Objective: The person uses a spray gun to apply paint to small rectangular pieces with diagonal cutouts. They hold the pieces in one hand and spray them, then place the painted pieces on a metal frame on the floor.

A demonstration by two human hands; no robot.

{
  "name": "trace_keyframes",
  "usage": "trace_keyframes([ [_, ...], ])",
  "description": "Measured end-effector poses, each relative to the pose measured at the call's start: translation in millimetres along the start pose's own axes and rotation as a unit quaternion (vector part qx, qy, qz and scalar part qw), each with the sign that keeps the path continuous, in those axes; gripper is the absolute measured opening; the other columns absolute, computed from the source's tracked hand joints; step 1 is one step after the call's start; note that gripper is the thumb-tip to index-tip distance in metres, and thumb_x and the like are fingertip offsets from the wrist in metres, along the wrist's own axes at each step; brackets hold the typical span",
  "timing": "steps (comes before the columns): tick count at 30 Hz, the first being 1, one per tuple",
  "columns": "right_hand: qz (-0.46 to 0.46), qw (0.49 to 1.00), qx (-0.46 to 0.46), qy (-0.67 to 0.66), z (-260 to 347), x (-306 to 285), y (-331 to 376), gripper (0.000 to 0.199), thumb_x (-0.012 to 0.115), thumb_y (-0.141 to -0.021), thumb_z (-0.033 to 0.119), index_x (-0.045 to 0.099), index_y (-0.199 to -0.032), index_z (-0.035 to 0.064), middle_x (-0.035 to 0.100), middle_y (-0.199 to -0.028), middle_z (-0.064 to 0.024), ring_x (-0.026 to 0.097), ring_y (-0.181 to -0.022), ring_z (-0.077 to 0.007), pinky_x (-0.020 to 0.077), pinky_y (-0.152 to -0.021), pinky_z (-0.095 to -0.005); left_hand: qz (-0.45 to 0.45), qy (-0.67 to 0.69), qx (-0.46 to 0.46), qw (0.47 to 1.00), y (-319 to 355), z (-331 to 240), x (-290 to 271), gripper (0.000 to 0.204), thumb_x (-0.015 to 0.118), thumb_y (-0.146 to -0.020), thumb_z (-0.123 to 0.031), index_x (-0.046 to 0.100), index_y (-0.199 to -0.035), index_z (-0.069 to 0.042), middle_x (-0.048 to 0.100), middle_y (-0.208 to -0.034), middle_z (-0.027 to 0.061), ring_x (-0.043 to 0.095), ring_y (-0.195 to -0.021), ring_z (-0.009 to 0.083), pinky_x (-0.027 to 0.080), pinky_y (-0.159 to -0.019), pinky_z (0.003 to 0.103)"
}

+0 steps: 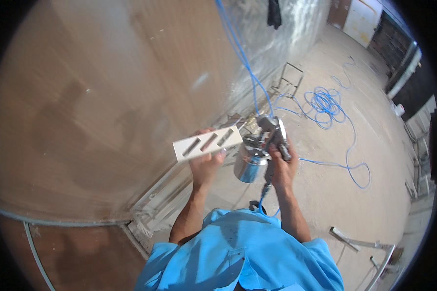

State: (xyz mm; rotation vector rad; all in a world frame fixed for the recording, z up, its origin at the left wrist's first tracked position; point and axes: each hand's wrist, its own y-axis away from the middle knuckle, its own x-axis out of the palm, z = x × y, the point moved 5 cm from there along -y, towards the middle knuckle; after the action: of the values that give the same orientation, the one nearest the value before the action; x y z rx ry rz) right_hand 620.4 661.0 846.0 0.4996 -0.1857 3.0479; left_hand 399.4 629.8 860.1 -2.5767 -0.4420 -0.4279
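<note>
Just left of the spray gun, the left hand holds a white slotted block, its fingers pinching the edges; the right hand has its fingers wrapped round the gun's handle. Holding both well probably calls for the left fingers clear of the slotted face, a firm wrist under the gun's silver cup, and slack in the blue hose below the gun. The block's back and most left fingers are hidden; whether the right fingers squeeze a trigger cannot be told.
</note>
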Motion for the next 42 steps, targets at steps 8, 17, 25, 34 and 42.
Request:
trace_keyframes([
  [8,-0.047,0.969,0.078,-0.231,-40,-35,-29,0.041,0.056,-0.091,0.002,0.054,-0.131,0.0003,0.066,-0.108,-0.0091,0.065,-0.091,-0.0179,0.0545,-0.078,-0.0322,0.113,0.006,0.05,0.992,36,40,120,0.056,0.07,-0.076,0.001,0.045,-0.126,-0.001,0.055,-0.122,0.0185,0.055,-0.114,0.028,0.048,-0.099,0.044],
  [17,-0.097,0.96,0.146,-0.217,-69,-103,-45,0.034,0.052,-0.101,0.033,0.054,-0.123,0.0063,0.068,-0.106,-0.0126,0.067,-0.085,-0.0187,0.0556,-0.068,-0.0353,0.182,-0.071,0.035,0.98,57,92,185,0.036,0.074,-0.08,-0.008,0.059,-0.111,-0.003,0.058,-0.115,0.0099,0.055,-0.113,0.0222,0.045,-0.1,0.037],
  [25,-0.115,0.955,0.115,-0.247,-40,-134,-56,0.037,0.072,-0.088,0.019,0.057,-0.12,0.0082,0.068,-0.096,-0.0067,0.066,-0.081,-0.0126,0.0525,-0.064,-0.026,0.183,-0.046,-0.066,0.98,80,120,200,0.051,0.072,-0.076,-0.008,0.049,-0.121,0.001,0.056,-0.125,0.0204,0.054,-0.12,0.0285,0.043,-0.105,0.044],
  [34,-0.125,0.949,0.075,-0.281,-42,-138,-67,0.035,0.07,-0.089,0.015,0.056,-0.119,0.0052,0.067,-0.099,-0.0084,0.067,-0.087,-0.0184,0.0545,-0.071,-0.0312,0.308,-0.274,0.115,0.904,63,99,193,0.058,0.078,-0.073,-0.019,0.057,-0.124,-0.002,0.065,-0.116,0.0148,0.06,-0.112,0.0295,0.048,-0.095,0.041],
  [42,-0.099,0.95,0.068,-0.288,-47,-147,-69,0.055,0.065,-0.091,0.006,0.044,-0.142,0.0017,0.065,-0.114,-0.0087,0.063,-0.093,-0.0134,0.053,-0.077,-0.027,0.294,-0.216,0.031,0.93,76,115,179,0.059,0.079,-0.074,-0.013,0.049,-0.123,0.0,0.061,-0.119,0.0174,0.065,-0.101,0.0204,0.054,-0.088,0.034],
])
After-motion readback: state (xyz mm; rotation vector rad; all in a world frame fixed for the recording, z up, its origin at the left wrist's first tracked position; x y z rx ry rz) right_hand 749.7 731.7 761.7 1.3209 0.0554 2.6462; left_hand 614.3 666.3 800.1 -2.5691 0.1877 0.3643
